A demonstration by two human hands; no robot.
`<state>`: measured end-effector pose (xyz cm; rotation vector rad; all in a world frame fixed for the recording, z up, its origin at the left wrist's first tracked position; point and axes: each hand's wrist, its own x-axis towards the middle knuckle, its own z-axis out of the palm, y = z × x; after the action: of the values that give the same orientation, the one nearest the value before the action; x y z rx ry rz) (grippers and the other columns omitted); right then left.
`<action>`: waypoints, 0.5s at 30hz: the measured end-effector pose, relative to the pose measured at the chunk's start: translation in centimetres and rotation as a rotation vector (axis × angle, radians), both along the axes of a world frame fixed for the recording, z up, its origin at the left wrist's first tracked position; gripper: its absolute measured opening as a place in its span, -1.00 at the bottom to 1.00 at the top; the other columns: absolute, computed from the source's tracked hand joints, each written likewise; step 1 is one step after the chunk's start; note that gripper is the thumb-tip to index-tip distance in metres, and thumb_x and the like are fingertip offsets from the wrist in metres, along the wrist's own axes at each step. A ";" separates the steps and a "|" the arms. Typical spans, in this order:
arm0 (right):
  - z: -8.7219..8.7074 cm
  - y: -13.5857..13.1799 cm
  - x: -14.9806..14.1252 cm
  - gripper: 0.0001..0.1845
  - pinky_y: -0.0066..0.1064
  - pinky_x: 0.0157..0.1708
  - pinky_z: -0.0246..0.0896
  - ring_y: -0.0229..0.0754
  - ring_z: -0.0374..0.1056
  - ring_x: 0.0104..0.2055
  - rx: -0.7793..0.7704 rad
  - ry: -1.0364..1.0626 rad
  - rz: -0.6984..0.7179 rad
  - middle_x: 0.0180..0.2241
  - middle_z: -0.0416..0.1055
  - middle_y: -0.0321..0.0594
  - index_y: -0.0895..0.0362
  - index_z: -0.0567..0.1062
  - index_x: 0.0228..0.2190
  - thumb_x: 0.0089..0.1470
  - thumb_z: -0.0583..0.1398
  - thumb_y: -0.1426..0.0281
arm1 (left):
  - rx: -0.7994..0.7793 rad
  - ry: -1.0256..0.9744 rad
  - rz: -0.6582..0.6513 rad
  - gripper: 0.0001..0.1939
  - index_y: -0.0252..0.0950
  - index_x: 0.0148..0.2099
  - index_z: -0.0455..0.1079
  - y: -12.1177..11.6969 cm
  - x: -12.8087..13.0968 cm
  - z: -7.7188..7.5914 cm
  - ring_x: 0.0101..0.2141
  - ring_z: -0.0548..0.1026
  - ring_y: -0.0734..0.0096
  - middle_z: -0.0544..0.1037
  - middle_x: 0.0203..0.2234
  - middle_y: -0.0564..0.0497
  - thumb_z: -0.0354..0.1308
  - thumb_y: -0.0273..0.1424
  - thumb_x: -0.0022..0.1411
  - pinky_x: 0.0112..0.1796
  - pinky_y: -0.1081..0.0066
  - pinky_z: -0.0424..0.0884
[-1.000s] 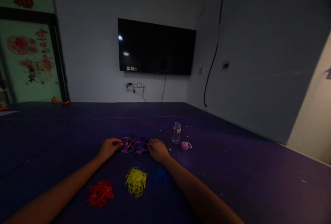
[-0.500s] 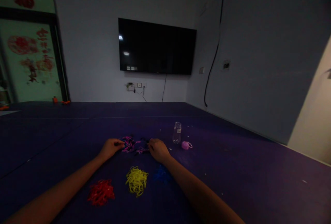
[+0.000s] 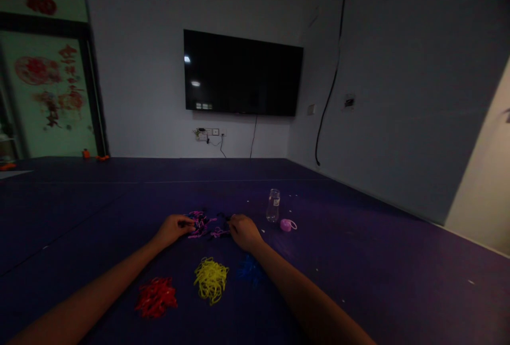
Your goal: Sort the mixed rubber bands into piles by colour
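A mixed heap of pink and dark rubber bands [image 3: 198,224] lies on the purple surface between my hands. At its left edge is my left hand [image 3: 172,230], thumb and forefinger slightly apart, their tips against the bands. A smaller pink cluster [image 3: 218,232] sits to the right of the heap. Beside it, my right hand [image 3: 244,232] has its fingers closed together; dark strands show at the tips, but what is pinched is too dim to make out. Nearer me are a yellow rubber band pile [image 3: 211,280], a red pile [image 3: 156,297] and a dim blue pile [image 3: 249,269], partly behind my right forearm.
A clear bottle [image 3: 273,206] stands open beyond my right hand, with a pink looped cap [image 3: 286,225] beside it. Small white scraps dot the purple surface [image 3: 378,270]. A television [image 3: 243,74] hangs on the far wall, and a black cable [image 3: 329,95] runs down the right wall.
My left hand has shifted slightly right onto the heap, and its thumb and forefinger have parted. My right hand stays almost still. The camera view has moved slightly.
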<state>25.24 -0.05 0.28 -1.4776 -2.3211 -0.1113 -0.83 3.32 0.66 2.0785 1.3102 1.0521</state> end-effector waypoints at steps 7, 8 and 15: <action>0.0 0.0 -0.1 -0.67 -0.38 -0.07 0.07 -0.15 0.30 -0.07 -0.008 0.013 -0.015 -0.17 0.44 -0.09 0.16 0.48 -0.15 0.20 -0.04 0.43 | 0.024 0.035 0.006 -0.76 -0.26 -0.35 0.57 -0.1 -0.1 0.2 -0.42 0.49 0.26 0.60 -0.50 -0.02 0.20 -0.27 -0.08 -0.38 0.39 0.35; 0.0 0.0 -0.1 -0.67 -0.38 -0.07 0.07 -0.14 0.30 -0.07 -0.009 0.009 -0.018 -0.17 0.44 -0.09 0.16 0.48 -0.16 0.20 -0.04 0.43 | 0.026 0.039 0.008 -0.76 -0.26 -0.35 0.57 -0.1 -0.1 0.2 -0.42 0.49 0.26 0.60 -0.50 -0.02 0.20 -0.28 -0.08 -0.38 0.39 0.35; 0.0 0.1 0.0 -0.69 -0.39 -0.09 0.09 -0.14 0.31 -0.08 0.001 -0.016 -0.004 -0.17 0.44 -0.10 0.15 0.49 -0.20 0.19 -0.03 0.42 | 0.041 0.017 -0.006 -0.75 -0.27 -0.35 0.57 0.2 -0.2 0.0 -0.37 0.51 0.23 0.62 -0.43 -0.05 0.17 -0.27 -0.04 -0.34 0.37 0.36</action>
<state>25.21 0.08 0.29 -1.4863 -2.3302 -0.1259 -1.03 3.51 0.63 2.1245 1.3004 1.0700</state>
